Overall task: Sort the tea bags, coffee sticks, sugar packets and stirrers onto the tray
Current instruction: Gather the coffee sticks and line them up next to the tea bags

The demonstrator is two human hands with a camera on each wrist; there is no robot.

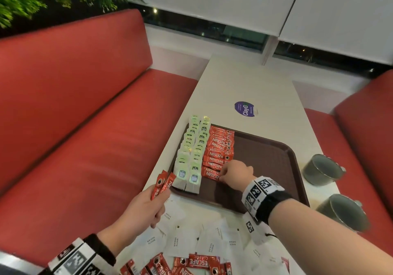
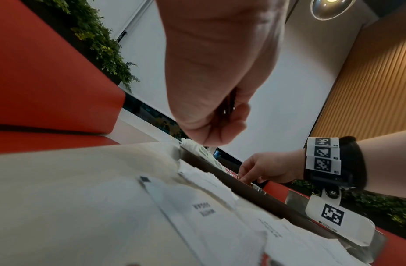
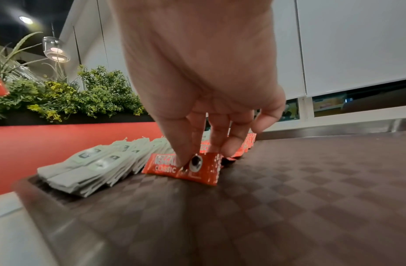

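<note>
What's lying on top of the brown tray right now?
On the brown tray: two rows of tea bags and one row of Nescafe sticks. The right hand pinches the nearest stick, covering part of it.

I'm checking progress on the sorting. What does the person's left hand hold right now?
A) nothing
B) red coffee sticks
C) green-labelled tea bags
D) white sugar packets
B: in the head view the left hand grips a few red coffee sticks near the brown plastic tray.
</note>
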